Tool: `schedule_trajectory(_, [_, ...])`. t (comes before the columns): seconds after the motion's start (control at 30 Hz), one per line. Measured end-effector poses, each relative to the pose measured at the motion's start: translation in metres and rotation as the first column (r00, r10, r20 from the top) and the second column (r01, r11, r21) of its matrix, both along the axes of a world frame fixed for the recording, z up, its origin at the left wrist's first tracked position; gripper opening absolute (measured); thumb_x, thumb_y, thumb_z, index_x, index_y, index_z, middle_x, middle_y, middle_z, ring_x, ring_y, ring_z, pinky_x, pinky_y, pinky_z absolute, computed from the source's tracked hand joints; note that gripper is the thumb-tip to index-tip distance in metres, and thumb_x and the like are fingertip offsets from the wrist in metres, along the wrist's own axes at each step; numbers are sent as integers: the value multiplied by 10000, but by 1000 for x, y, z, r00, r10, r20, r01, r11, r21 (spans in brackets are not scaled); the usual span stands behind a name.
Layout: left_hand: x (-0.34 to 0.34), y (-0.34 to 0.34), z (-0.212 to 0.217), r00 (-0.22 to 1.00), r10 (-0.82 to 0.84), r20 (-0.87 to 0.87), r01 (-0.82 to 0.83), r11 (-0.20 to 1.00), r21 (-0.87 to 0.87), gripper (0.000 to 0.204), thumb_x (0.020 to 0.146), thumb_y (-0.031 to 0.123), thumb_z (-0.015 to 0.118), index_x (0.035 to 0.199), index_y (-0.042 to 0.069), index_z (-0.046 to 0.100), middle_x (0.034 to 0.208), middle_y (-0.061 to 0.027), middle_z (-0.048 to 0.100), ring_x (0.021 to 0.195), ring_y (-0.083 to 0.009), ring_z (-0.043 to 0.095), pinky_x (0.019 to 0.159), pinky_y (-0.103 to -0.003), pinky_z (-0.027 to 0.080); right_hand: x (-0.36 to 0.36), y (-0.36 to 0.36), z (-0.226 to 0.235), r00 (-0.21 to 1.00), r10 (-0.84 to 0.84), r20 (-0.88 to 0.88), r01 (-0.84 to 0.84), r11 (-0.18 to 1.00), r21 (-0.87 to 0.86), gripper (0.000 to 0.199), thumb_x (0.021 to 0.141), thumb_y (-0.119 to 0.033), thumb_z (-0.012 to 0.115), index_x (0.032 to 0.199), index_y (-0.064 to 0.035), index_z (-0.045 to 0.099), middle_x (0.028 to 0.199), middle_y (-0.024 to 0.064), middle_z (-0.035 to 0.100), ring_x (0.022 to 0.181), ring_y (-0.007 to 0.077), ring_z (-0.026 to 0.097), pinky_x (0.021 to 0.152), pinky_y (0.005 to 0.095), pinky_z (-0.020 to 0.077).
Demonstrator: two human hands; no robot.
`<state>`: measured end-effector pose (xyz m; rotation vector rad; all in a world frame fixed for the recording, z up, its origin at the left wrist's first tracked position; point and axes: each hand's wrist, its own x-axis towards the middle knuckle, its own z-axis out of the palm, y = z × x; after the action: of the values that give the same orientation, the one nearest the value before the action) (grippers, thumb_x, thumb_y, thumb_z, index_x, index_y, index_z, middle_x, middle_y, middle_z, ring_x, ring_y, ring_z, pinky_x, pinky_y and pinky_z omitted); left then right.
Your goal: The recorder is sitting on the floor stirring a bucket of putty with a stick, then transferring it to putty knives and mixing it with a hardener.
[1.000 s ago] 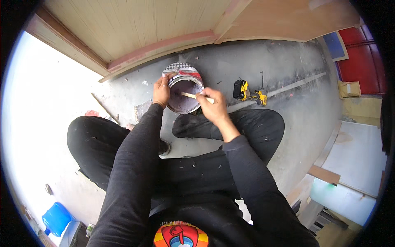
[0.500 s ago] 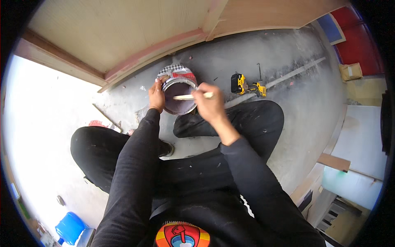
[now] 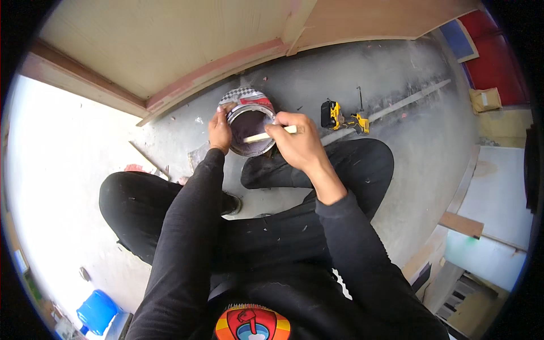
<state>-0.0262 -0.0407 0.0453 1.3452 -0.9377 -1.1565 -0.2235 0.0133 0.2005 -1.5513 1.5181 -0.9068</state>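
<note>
A round can (image 3: 262,101) with a red, white and black-checkered side is tipped so that its open mouth faces me. Inside it is a dull greyish-purple substance (image 3: 247,123). My left hand (image 3: 220,132) is closed around the can's left side by the rim, the fingers partly hidden behind it. In my right hand (image 3: 298,143) is a pale, flat wooden stick (image 3: 262,137), gripped near its right end. The stick's other end reaches down into the can, and its tip seems to touch the purple contents.
A yellow-and-black cordless drill (image 3: 351,120) lies on the grey floor (image 3: 391,68) right of the can. Wooden panels (image 3: 187,45) stand along the far side. A thin wood strip (image 3: 148,160) lies left of my arms. My bent legs (image 3: 357,164) flank the can.
My right hand has shifted slightly right and down, and the stick's tip sits a little lower in the can. My left hand keeps its hold on the can.
</note>
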Motion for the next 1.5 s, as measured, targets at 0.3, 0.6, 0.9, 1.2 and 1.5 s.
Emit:
schedule_trajectory(0.3, [-9,-5,-2,999,8,39,-6,999,-43,503,1130,325,374,1120,9,765,1143,-164,761,1102,-276,692,1008,-373,488,0,-2,27,936,201,-290,-180,979,97,182,873,-157,697,850,16,644,713,154,634,664,183,620,621,354,465])
schedule_trajectory(0.6, [-5,-7,-6,996,-2,84,-1,1000,31,522,1139,333,360,1145,-14,751,1175,-158,751,1110,-254,666,1038,-341,460,-1,9,18,982,88,-169,-56,981,185,171,854,-150,719,864,12,665,779,211,685,735,388,701,673,426,521])
schedule_trajectory(0.9, [-8,-7,-7,991,-7,134,19,996,-85,481,1118,325,391,1111,27,768,1136,-174,749,1095,-331,679,1004,-393,485,7,-1,24,967,125,-223,-100,987,123,185,880,-203,697,869,-21,731,733,226,682,678,341,720,630,405,522])
schedule_trajectory(1.2, [-5,-9,-17,992,9,127,2,996,-89,476,1111,337,395,1114,49,774,1133,-189,747,1097,-355,681,1004,-412,488,17,7,26,956,91,-279,-86,996,31,186,876,-182,711,848,0,737,696,187,689,640,249,708,595,365,514])
schedule_trajectory(1.5, [-4,-7,-10,1000,-18,0,18,997,-69,474,1118,320,406,1126,13,767,1143,-149,760,1106,-271,676,1025,-363,469,18,13,28,979,60,-195,-34,991,132,153,923,-128,704,872,12,741,650,39,647,631,68,591,570,276,445])
